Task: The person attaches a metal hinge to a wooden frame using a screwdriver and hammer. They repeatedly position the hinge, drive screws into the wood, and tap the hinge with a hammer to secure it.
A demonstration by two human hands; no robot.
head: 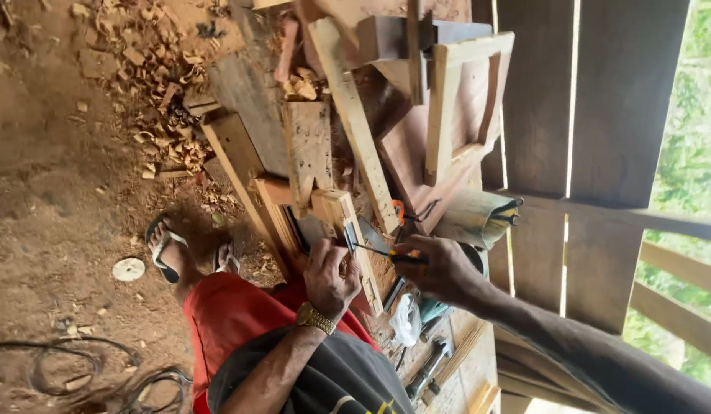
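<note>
Lying across the workbench edge, a pale wooden block sits just above both hands. The left hand, wearing a gold watch, is curled shut against the block's near end, while the right hand is closed around a thin screwdriver whose tip meets that end. Wood shavings litter the dirt floor beyond; a sandalled foot stands below.

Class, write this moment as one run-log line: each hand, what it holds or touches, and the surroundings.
left hand: on wooden block | right hand: grips yellow-and-black-handled tool, tip at block | around: workbench, wood shavings
</note>
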